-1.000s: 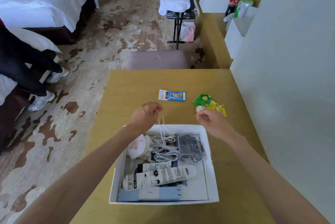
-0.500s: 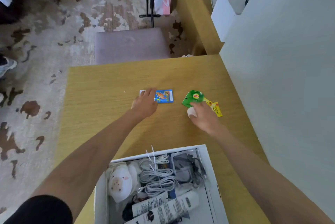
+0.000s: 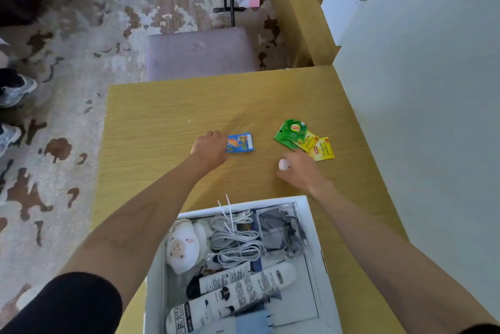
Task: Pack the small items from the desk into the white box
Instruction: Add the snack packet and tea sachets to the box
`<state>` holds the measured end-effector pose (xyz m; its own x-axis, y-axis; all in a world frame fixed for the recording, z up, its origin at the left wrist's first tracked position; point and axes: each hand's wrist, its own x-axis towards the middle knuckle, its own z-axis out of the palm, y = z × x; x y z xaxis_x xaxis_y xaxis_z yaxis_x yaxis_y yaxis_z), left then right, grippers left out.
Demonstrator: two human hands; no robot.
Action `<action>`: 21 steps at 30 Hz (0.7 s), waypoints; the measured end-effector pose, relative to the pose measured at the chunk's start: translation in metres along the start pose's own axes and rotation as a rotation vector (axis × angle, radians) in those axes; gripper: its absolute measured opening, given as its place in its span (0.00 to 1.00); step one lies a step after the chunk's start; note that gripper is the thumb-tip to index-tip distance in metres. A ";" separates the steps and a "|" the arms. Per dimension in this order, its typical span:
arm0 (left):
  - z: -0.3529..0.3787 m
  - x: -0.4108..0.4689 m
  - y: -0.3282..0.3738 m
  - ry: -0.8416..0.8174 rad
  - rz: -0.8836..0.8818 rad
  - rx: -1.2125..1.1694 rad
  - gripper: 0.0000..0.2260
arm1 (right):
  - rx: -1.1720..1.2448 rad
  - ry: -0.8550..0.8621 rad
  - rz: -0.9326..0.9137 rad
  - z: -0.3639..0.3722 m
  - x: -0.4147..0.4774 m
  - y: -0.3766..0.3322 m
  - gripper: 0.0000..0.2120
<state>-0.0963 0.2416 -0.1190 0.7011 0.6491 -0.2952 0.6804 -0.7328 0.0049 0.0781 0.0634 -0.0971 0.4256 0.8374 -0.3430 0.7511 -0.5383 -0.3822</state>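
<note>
My left hand (image 3: 209, 149) rests on the left end of a blue packet (image 3: 241, 142) lying on the wooden desk (image 3: 162, 122), its fingers curled over it. My right hand (image 3: 300, 171) is closed around a small white round object (image 3: 283, 164) just below a green tea packet (image 3: 290, 130) and two yellow tea packets (image 3: 322, 148). The white box (image 3: 315, 228) stands near me and holds white cables, a grey pouch, a plush toy and white tubes.
A grey wall (image 3: 433, 90) runs along the desk's right side. A purple stool (image 3: 200, 52) stands beyond the desk's far edge. Someone's shoes (image 3: 16, 90) are on the patterned carpet at the left.
Both hands left the box and reached out over the desk. The left hand landed on the blue packet; the right took the white round object and drew it back from the tea packets.
</note>
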 end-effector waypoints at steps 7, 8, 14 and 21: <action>-0.023 -0.032 -0.011 0.079 -0.121 -0.108 0.12 | 0.435 0.269 -0.099 -0.055 -0.057 -0.013 0.20; -0.030 -0.041 -0.011 0.120 -0.178 -0.203 0.11 | 0.433 0.276 -0.140 -0.061 -0.068 -0.016 0.20; -0.078 -0.138 0.007 0.521 -0.347 -0.937 0.06 | 0.417 0.154 -0.373 -0.075 -0.134 -0.031 0.19; -0.060 -0.288 0.039 0.528 -0.295 -1.117 0.05 | 0.219 -0.245 -0.534 -0.041 -0.179 -0.055 0.21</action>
<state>-0.2591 0.0386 0.0238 0.3170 0.9484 -0.0084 0.4527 -0.1436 0.8800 -0.0187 -0.0527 0.0200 -0.1277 0.9641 -0.2328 0.6961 -0.0801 -0.7135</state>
